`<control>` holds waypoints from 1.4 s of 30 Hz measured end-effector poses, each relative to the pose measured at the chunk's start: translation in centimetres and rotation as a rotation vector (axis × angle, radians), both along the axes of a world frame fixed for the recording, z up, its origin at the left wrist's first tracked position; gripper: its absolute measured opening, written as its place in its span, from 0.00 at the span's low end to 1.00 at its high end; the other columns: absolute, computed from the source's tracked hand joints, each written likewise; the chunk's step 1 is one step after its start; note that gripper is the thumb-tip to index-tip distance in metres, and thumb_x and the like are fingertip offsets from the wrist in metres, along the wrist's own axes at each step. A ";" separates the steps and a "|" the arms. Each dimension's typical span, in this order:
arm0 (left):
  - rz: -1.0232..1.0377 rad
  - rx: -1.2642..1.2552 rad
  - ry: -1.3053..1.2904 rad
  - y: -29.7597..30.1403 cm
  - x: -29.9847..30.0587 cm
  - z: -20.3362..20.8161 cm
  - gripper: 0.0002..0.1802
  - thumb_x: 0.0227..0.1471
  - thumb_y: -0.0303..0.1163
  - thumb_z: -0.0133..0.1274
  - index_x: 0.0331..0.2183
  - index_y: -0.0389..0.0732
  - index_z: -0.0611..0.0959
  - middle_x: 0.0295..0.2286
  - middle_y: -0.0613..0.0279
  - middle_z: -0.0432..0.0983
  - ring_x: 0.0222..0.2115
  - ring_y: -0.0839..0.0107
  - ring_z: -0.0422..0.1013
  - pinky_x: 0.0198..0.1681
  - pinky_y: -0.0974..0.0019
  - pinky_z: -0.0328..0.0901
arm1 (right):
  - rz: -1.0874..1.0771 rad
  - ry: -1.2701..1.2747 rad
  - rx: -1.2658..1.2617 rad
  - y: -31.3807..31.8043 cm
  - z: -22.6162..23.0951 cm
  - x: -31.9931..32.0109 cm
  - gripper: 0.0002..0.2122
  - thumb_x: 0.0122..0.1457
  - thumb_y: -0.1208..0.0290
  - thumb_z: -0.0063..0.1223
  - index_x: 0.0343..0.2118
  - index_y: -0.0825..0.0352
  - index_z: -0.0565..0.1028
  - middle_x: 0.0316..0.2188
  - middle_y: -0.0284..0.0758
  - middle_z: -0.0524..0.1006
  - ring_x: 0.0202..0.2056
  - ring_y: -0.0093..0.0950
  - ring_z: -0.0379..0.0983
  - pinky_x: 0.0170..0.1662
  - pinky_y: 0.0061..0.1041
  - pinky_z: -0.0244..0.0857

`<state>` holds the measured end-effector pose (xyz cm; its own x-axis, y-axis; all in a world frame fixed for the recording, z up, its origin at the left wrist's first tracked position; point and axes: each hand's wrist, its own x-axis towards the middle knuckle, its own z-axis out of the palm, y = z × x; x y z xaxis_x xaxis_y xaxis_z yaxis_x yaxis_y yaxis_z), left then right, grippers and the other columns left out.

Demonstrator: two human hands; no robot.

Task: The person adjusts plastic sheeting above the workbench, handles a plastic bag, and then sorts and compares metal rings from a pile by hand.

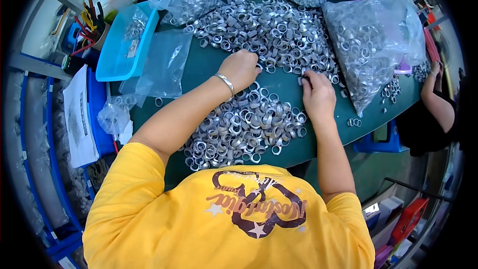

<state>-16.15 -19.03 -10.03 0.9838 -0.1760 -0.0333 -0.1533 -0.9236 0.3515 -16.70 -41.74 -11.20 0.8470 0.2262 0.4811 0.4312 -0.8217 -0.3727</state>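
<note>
L grip point(240, 71) is hovering at the near edge of the far ring pile point(279, 35), fingers curling in tight, thumb side facing R; a ring is showing right by the thumb, but can't tell if it's being pinched. R grip point(319, 94) is resting at the pile's near R edge, thumb & index bending close tog. w/ a small gap, and a ring point(300, 80) is sitting at their tips; can't tell if it's being held or just touched.

Near ring pile point(244, 127) is lying btwn the two forearms, just below L grip and L of R grip. Green tabletop point(199, 65) is showing as a strip L of L grip.

Bracelet point(226, 83) is circling the L wrist, just behind that grip. Flat clear bag point(167, 62) is lying L of L grip, w/ turquoise basket point(115, 73) standing farther L. Big clear bag point(356, 50), full of rings, is slumping R of R grip, & a few loose rings point(354, 122) are lying near its lower tip. Co-worker's arm point(438, 102) is showing well R of R grip.
</note>
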 end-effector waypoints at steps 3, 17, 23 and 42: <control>-0.005 -0.054 -0.076 0.0 0.0 -0.5 0.10 0.41 0.34 0.57 0.27 0.37 0.79 0.27 0.52 0.74 0.33 0.56 0.71 0.37 0.58 0.65 | 0.012 0.017 -0.029 -0.1 -0.2 0.0 0.09 0.46 0.75 0.55 0.33 0.60 0.76 0.26 0.32 0.72 0.32 0.33 0.69 0.33 0.32 0.61; -0.080 -0.167 -0.045 -0.6 -0.2 -0.7 0.09 0.42 0.31 0.56 0.28 0.38 0.81 0.27 0.54 0.75 0.31 0.58 0.71 0.38 0.60 0.65 | 0.033 0.065 -0.129 -0.4 1.1 -0.3 0.08 0.43 0.77 0.55 0.29 0.62 0.76 0.26 0.32 0.71 0.32 0.33 0.69 0.33 0.34 0.60; -0.033 -0.406 0.066 -0.7 -0.7 0.9 0.05 0.42 0.23 0.54 0.27 0.36 0.80 0.24 0.58 0.76 0.24 0.69 0.73 0.30 0.69 0.68 | 0.053 0.283 0.193 -0.6 0.2 -1.1 0.09 0.43 0.82 0.55 0.30 0.65 0.75 0.24 0.35 0.74 0.28 0.31 0.72 0.32 0.29 0.64; 0.109 -1.301 0.676 -1.6 -3.5 4.2 0.06 0.44 0.22 0.55 0.30 0.34 0.77 0.23 0.61 0.75 0.21 0.76 0.73 0.26 0.75 0.71 | 0.389 0.918 1.130 1.4 4.9 -3.8 0.05 0.51 0.86 0.50 0.33 0.74 0.72 0.28 0.35 0.76 0.28 0.21 0.74 0.33 0.17 0.70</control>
<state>-19.61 -20.64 -5.80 0.8561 -0.3689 -0.3619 0.4224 0.0963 0.9013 -20.49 -40.39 -6.28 0.9179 0.3846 -0.0982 -0.1797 0.1819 -0.9668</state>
